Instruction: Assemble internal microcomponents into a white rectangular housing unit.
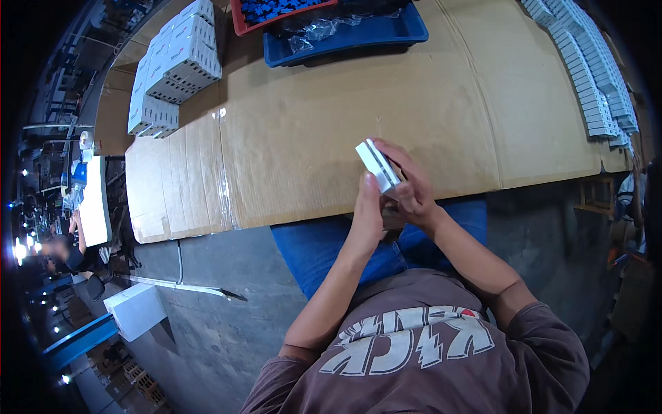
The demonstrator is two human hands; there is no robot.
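While a blue tray [386, 34] at the far edge holds clear plastic bags [321, 31] and a red tray [241, 21] beside it holds dark parts, both hands meet near the cardboard's [310, 131] near edge: left hand [369, 207] and right hand [410, 186] are each clamped on 1 small white box [378, 165], tilted.

The worktop [358, 117] is covered by flattened sheets of brown cardboard, joined by strips of clear tape at the left. At its far edge a blue plastic tray [386, 34] is set, with crumpled clear bags lying in it; touching it on the left, a red tray [241, 21] is seen, cut off by the frame. Stacks of small white boxes [172, 62] are piled at the far left corner — and a long row of white boxes [586, 69] is ranged along the right edge.
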